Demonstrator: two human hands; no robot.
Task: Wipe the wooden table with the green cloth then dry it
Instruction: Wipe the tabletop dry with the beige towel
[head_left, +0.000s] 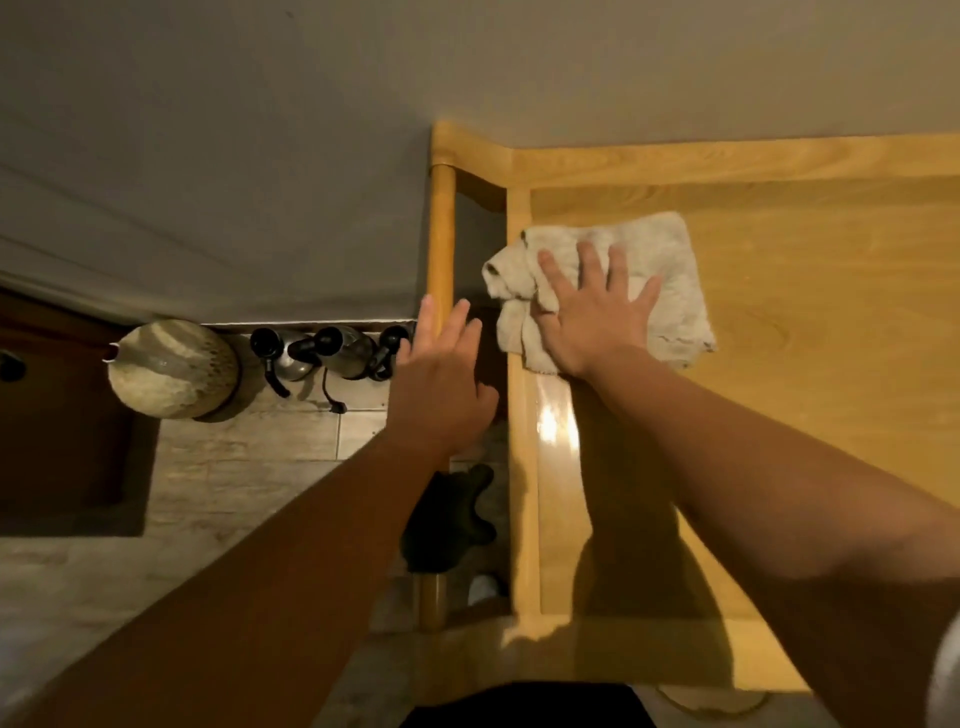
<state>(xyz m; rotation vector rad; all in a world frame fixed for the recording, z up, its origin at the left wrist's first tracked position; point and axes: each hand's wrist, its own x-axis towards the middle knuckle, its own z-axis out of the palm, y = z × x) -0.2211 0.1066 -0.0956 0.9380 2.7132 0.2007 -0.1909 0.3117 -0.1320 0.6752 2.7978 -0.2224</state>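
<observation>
Bare forearms reaching forward. Right hand (592, 317) flat, fingers spread wide, pressing a pale cloth (660, 291) onto the wooden desk (805, 364) near its far left corner. Left hand (441, 379) open beside the desk edge, gripping nothing, above tiled floor (249, 457), near dark bottles (322, 353).

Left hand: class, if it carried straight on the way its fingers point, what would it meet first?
Probably the table's round wooden leg, just beyond the left hand; its fingertips already overlap it in this view, though depth is unclear.
</observation>
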